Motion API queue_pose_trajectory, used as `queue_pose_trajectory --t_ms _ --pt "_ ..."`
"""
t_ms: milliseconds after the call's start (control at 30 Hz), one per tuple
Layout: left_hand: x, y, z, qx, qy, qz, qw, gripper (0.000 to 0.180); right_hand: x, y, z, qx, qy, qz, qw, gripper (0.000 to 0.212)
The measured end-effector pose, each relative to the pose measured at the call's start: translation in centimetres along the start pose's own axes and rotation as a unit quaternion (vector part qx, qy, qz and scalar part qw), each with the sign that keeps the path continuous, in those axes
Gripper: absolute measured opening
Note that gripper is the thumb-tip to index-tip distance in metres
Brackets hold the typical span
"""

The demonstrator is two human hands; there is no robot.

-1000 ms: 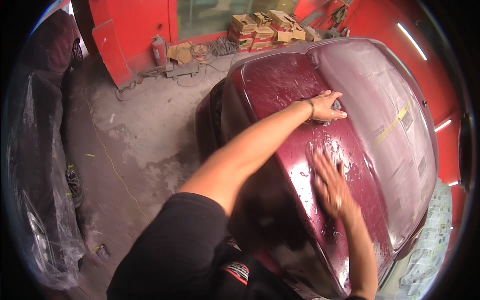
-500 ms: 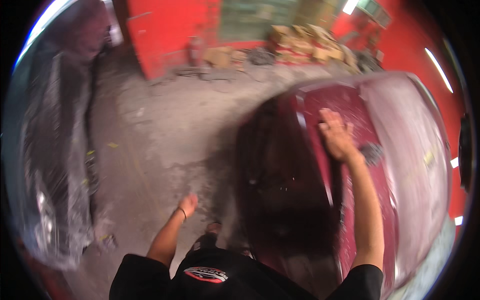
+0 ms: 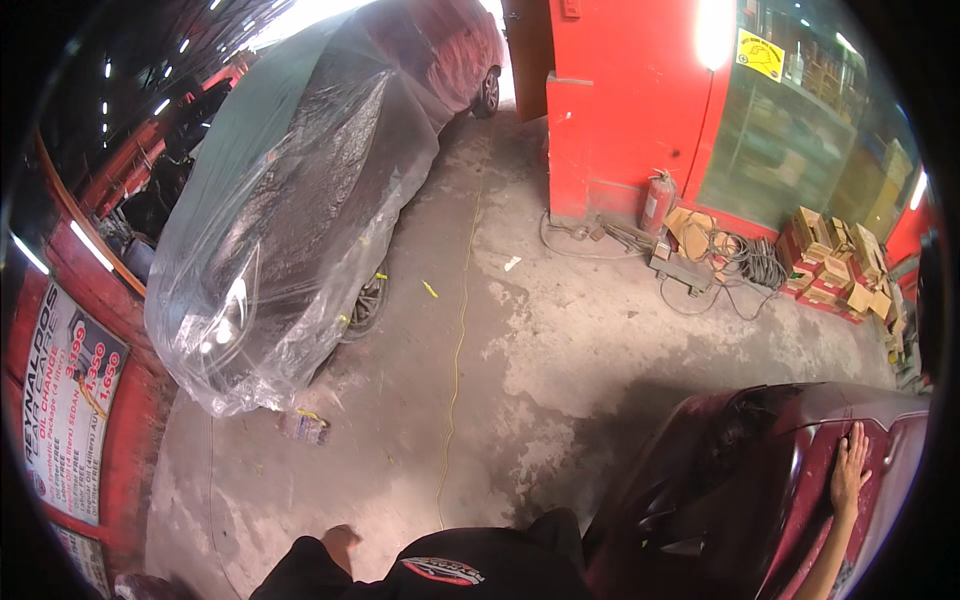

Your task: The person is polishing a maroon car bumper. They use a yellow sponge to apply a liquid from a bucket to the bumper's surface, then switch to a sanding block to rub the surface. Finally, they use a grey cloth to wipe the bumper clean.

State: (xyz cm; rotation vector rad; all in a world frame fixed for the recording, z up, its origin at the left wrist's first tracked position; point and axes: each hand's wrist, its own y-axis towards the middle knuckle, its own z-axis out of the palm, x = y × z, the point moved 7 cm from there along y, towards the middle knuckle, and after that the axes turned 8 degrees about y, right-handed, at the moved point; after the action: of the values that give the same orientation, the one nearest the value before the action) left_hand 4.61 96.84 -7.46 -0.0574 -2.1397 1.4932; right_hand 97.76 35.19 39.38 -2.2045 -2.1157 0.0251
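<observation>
My right hand (image 3: 850, 476) lies flat on the maroon panel of a car (image 3: 812, 460) at the lower right. Its fingers are stretched out and it grips nothing. A dark, glossy area of the car lies to the left of that hand. Only a short, foreshortened bit of my left arm (image 3: 342, 543) shows at the lower edge, beside my black shirt, over the floor. The fingers on that side cannot be made out.
A second car under clear plastic sheeting (image 3: 290, 220) stands at the left. By the red wall (image 3: 625, 130) are a fire extinguisher (image 3: 657, 200), coiled hoses (image 3: 752, 262) and stacked cardboard boxes (image 3: 832, 262). A yellow line (image 3: 458, 370) runs along the concrete floor.
The view has swung left, so the maroon car now sits lower right and the plastic-covered car shows more fully. My right hand still rests on the panel; my left hand has dropped toward the lower edge.
</observation>
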Motion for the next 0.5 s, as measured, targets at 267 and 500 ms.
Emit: queue_pose_trajectory --t_ms 267,500 --pt "-51.0 -26.7 -27.8 -0.221 -0.111 0.628 0.738 0.044 -1.5 -1.0 0.5 -0.061 -0.003 -0.045 0.997 0.06" --pt "-66.2 -71.9 -45.1 -0.222 -0.112 0.899 0.36 0.033 -9.8 -2.7 -7.1 -0.273 0.35 -0.136 0.886 0.064"
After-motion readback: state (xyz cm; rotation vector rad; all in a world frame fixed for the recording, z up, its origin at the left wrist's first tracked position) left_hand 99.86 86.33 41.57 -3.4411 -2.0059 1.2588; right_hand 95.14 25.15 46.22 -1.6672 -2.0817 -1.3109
